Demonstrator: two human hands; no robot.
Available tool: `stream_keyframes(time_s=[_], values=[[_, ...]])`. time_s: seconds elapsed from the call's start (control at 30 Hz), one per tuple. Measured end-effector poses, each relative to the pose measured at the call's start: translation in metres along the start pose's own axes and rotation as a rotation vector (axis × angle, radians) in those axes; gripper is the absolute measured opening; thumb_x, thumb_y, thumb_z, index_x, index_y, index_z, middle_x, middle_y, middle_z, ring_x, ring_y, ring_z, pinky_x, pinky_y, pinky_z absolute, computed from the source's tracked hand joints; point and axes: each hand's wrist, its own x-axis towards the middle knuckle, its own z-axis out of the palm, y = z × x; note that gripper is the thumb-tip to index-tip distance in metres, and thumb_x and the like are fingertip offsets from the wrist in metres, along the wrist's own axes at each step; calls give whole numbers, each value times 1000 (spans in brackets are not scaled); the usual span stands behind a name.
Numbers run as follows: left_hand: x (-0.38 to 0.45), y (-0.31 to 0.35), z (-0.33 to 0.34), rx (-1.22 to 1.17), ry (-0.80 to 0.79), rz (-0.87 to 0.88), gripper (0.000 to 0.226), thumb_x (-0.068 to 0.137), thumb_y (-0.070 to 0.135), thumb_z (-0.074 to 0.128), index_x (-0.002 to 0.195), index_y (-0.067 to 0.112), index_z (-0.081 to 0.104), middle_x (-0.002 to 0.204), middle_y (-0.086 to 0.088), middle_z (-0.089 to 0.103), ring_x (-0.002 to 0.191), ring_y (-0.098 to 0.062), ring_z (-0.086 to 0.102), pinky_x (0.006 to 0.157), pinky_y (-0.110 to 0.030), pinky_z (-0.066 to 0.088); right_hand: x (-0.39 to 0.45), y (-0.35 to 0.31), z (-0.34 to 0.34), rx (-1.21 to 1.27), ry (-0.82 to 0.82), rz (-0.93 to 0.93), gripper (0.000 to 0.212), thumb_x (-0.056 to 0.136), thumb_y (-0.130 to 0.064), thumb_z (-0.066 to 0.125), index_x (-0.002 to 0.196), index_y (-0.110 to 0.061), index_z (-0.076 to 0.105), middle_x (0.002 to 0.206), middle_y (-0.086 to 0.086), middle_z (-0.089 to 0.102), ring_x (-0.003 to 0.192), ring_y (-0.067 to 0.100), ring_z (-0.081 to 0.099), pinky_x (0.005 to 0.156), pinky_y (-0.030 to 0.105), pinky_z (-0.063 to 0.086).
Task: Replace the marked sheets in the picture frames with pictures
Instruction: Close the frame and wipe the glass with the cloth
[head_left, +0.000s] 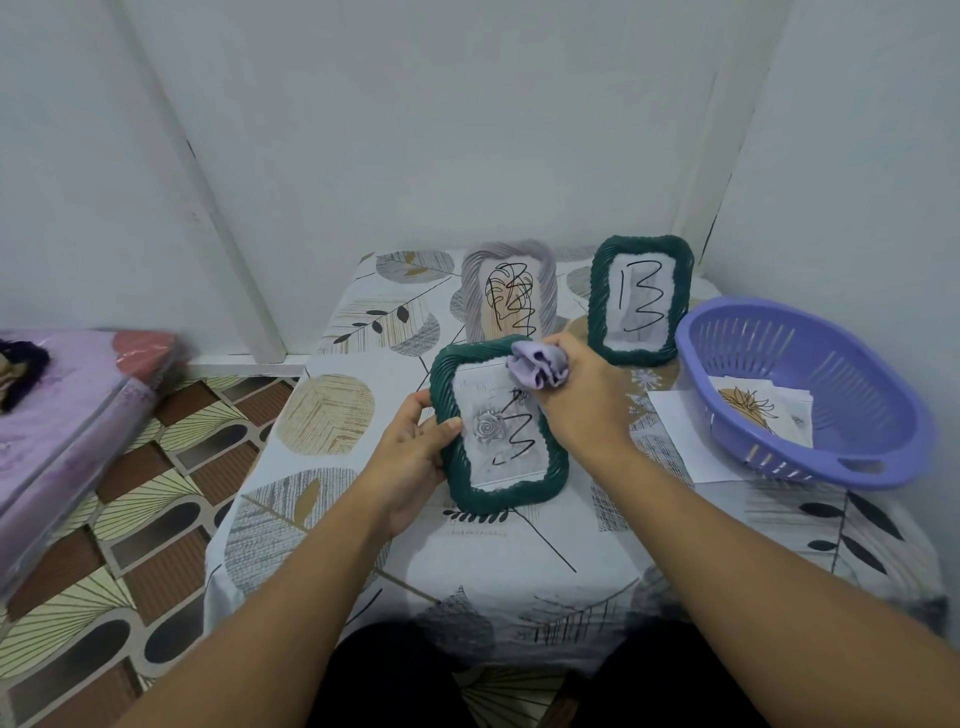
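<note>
A dark green picture frame (470, 488) is tilted up at the table's middle, showing a grey rose picture with black marker strokes on its front. My left hand (413, 449) grips its left edge, thumb on the front. My right hand (582, 405) holds a bunched lilac cloth (535, 366) against the frame's upper right part. Behind stand a grey frame (470, 291) with a black scribble over a leaf drawing and a second green frame (597, 312) with a large black marking on its sheet.
A purple plastic basket (831, 467) at the right holds several picture sheets, and a white sheet (675, 431) lies partly under it. The small table has a leaf-patterned cloth (332, 415). Walls close in behind and right. A wrapped purple bundle (67, 415) lies on the floor at left.
</note>
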Motion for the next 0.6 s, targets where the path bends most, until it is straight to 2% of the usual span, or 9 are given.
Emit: stream_keyframes(time_s=[0.13,0.2,0.3,0.47,0.6], values=[[0,-1,0,11,8,4,25,105,3,50,123,20,54,101,-12,74,89,-23,71,78,-39,57,-10,2,5,-166,-63,-132,18,87,-11,76,96,-24,67,79,-7,65,69,14,57,50,27,41],[0,-1,-1,11,7,6,25,105,3,50,123,20,54,101,-13,74,89,-24,70,80,-40,57,-17,2,9,-217,-91,-178,21,85,-8,73,98,-23,67,81,-4,66,71,17,56,52,31,44],[0,-2,-2,7,4,6,26,105,3,50,125,19,52,100,-11,75,88,-23,70,80,-41,56,-23,4,13,-247,-146,-228,27,81,-5,75,100,-23,66,86,-1,67,77,21,55,60,38,49],[0,-1,-1,9,2,3,25,105,3,50,124,19,53,102,-11,74,90,-22,70,82,-40,57,-12,8,14,-214,-26,-166,24,85,-1,69,97,-21,66,80,-3,67,71,19,57,55,36,50],[1,-2,-3,6,9,-4,25,104,3,51,124,18,53,110,-19,71,96,-28,67,84,-42,56,-25,1,19,-240,-115,-284,29,80,1,73,98,-21,68,83,-3,66,74,19,54,59,36,49]])
